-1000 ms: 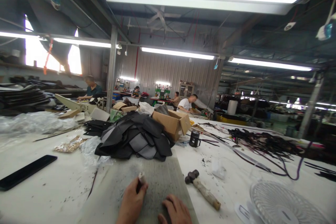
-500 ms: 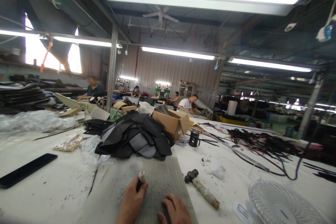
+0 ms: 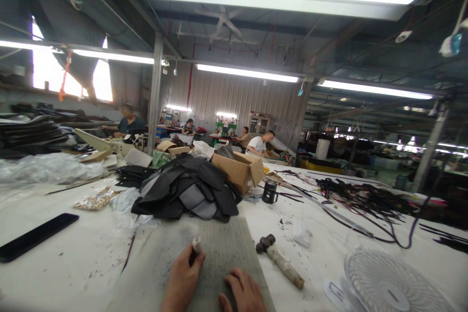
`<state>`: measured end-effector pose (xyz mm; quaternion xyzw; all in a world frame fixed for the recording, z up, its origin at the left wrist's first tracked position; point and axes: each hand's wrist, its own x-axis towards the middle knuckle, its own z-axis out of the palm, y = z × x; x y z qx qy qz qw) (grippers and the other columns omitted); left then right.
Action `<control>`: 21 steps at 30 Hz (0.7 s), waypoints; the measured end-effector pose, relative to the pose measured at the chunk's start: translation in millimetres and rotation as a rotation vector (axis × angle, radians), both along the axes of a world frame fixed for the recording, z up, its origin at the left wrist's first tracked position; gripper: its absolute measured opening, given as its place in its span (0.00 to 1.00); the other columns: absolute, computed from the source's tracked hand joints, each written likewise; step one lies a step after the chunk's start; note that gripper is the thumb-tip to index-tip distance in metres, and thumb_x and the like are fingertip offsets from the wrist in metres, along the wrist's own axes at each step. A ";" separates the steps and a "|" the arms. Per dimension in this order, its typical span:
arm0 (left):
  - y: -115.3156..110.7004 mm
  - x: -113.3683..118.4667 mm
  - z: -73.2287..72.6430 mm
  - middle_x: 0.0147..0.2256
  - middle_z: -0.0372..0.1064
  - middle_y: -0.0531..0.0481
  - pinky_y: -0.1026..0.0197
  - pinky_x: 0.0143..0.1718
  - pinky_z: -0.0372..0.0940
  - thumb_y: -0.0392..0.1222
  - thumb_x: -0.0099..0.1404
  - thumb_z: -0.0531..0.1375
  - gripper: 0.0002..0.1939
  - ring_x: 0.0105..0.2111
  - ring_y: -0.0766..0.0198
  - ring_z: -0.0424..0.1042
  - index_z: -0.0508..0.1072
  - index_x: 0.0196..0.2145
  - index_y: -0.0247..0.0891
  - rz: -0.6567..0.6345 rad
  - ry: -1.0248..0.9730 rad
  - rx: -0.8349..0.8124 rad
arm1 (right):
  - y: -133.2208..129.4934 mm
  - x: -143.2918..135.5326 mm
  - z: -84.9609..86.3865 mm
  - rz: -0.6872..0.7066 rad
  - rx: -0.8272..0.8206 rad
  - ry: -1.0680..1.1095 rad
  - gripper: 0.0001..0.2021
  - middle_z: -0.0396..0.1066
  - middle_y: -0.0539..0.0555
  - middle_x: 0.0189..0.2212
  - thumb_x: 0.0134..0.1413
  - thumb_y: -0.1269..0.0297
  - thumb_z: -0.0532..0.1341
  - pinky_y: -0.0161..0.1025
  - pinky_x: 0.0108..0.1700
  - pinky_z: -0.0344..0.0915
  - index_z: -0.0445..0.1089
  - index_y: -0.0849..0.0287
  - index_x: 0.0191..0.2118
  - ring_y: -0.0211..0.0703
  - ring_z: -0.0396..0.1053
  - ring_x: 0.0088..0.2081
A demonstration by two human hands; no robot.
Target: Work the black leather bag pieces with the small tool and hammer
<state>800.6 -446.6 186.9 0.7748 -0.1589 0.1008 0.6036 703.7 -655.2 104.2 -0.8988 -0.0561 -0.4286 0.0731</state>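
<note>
My left hand [image 3: 185,273] is closed round a short whitish cylindrical tool [image 3: 197,244], whose blunt end sticks up past the thumb and forefinger. Its lower end is hidden in the hand. Beneath lies a grey-green board [image 3: 219,236] with dark specks on it. On the board's right part rests my right hand [image 3: 244,290], its fingers bent and the thumb apart; a dark patch shows between them, and I cannot tell what it is. To the right of that hand lies a hammer [image 3: 283,265] with a dark head and a worn pale handle.
Beyond the board is a heap of black flat pieces [image 3: 190,187], beside a cardboard box [image 3: 237,170] and a dark mug [image 3: 269,192]. A phone [image 3: 38,236] lies left, a white fan [image 3: 395,282] stands right. Black straps [image 3: 365,200] lie farther back. Several people work beyond.
Both hands stay almost where they were, the left still round the whitish tool. The view has shifted very slightly. A person at the far left has moved an arm.
</note>
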 end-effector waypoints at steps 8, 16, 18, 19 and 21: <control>0.2 0.4 -2.1 0.28 0.78 0.48 0.58 0.37 0.70 0.56 0.65 0.61 0.16 0.33 0.52 0.77 0.77 0.31 0.41 -0.009 0.005 -0.004 | 0.6 -2.5 2.2 0.009 0.003 0.022 0.13 0.81 0.55 0.52 0.65 0.52 0.68 0.45 0.52 0.79 0.78 0.47 0.51 0.56 0.82 0.50; 0.8 -1.4 2.4 0.29 0.78 0.48 0.57 0.37 0.67 0.56 0.65 0.60 0.16 0.33 0.52 0.76 0.77 0.32 0.41 -0.019 0.019 0.002 | 1.1 -7.5 6.2 0.052 0.033 0.058 0.13 0.80 0.56 0.54 0.71 0.50 0.64 0.47 0.54 0.79 0.76 0.48 0.54 0.56 0.81 0.53; 1.3 -2.6 3.4 0.28 0.76 0.48 0.58 0.36 0.66 0.55 0.65 0.60 0.15 0.32 0.53 0.75 0.75 0.31 0.41 -0.015 0.017 0.009 | 1.9 -9.9 8.3 0.061 0.049 0.064 0.14 0.80 0.56 0.55 0.72 0.50 0.62 0.47 0.56 0.79 0.76 0.48 0.56 0.56 0.80 0.54; 1.5 -2.9 3.4 0.28 0.76 0.48 0.58 0.36 0.65 0.55 0.64 0.60 0.15 0.32 0.54 0.75 0.75 0.30 0.41 -0.012 0.015 0.012 | 2.3 -11.0 9.1 0.061 0.055 0.064 0.14 0.79 0.57 0.55 0.73 0.50 0.62 0.47 0.56 0.79 0.76 0.48 0.56 0.56 0.80 0.55; 1.8 -2.9 2.2 0.29 0.76 0.48 0.58 0.36 0.64 0.54 0.65 0.60 0.15 0.32 0.54 0.74 0.74 0.30 0.41 -0.009 0.013 0.019 | 2.6 -12.5 9.8 0.056 0.062 0.064 0.15 0.79 0.57 0.56 0.73 0.50 0.61 0.48 0.57 0.79 0.76 0.48 0.57 0.57 0.80 0.56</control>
